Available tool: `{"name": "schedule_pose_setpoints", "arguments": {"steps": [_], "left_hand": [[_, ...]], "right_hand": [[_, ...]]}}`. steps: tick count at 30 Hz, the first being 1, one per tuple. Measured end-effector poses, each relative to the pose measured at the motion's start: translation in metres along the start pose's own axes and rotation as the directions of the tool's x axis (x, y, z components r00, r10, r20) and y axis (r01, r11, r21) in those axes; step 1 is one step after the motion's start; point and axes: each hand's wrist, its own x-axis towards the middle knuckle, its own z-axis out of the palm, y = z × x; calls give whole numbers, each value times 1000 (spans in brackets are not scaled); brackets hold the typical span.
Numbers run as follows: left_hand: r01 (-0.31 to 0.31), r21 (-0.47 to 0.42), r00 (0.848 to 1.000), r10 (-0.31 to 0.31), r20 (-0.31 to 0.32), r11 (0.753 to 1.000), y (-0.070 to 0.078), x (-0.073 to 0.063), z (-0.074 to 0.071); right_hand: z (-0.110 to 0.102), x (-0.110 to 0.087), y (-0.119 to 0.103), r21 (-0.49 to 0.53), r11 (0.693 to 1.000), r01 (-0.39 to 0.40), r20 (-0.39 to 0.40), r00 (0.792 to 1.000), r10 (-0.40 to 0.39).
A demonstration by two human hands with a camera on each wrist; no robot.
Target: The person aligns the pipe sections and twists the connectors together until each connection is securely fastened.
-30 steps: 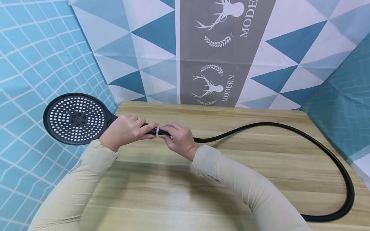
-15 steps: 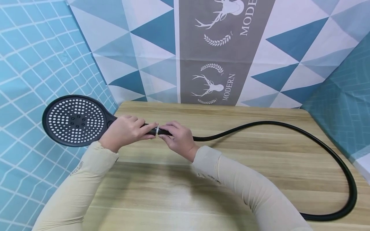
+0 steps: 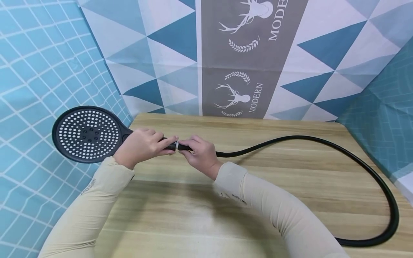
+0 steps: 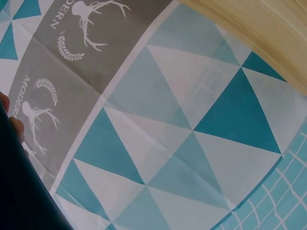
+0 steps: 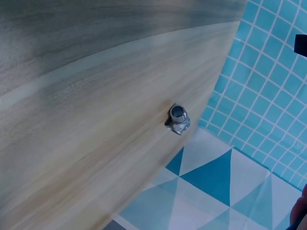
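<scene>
A black shower head (image 3: 88, 134) with a round face of pale nozzles is held above the table at the left in the head view. My left hand (image 3: 142, 147) grips its handle, forefinger and thumb reaching toward the lower end. A pale ring (image 3: 176, 146) shows where handle and hose meet. Just right of it, my right hand (image 3: 202, 154) pinches the end of the black shower hose (image 3: 300, 137). Fingers cover much of the handle and hose end. Fingertips (image 4: 14, 125) beside a dark shape appear at the left edge of the left wrist view.
The hose loops across the right of the wooden table (image 3: 193, 229). A small metal fitting (image 5: 177, 117) stands near the table edge in the right wrist view. Patterned sheeting (image 3: 174, 36) rises behind, and blue tile-patterned sheeting (image 3: 32, 71) lines the left.
The shower head has shifted slightly to the right over the last half second. Both hands keep their hold at the joint, and the hose loop lies almost the same.
</scene>
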Motion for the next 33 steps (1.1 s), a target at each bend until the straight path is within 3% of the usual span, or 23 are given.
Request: {"name": "schedule_pose_setpoints", "arguments": {"steps": [4, 13, 16, 19, 22, 24, 33], "left_hand": [[-8, -10, 1000, 8, 14, 1000, 0, -4, -1], [-5, -35, 1000, 5, -16, 999, 0, -2, -3], [-15, -46, 1000, 14, -16, 999, 3, -3, 1], [-7, -47, 1000, 7, -4, 999, 6, -5, 3], [17, -41, 1000, -17, 13, 999, 7, -8, 5], [24, -36, 999, -23, 23, 999, 7, -8, 5], [16, -24, 999, -15, 47, 1000, 7, 0, 4]], "right_hand": [[1, 0, -4, -28, 1000, -13, 34, 999, 14], [-10, 7, -6, -9, 999, -39, 201, 979, 40], [-15, 7, -5, -11, 996, -84, 285, 955, 83], [-18, 5, -5, -3, 984, -178, 366, 915, 167], [-17, 0, -3, -7, 961, -278, 403, 878, 257], [-17, -4, -3, -22, 950, -311, 400, 868, 294], [-19, -12, -4, -37, 950, -309, 321, 897, 304]]}}
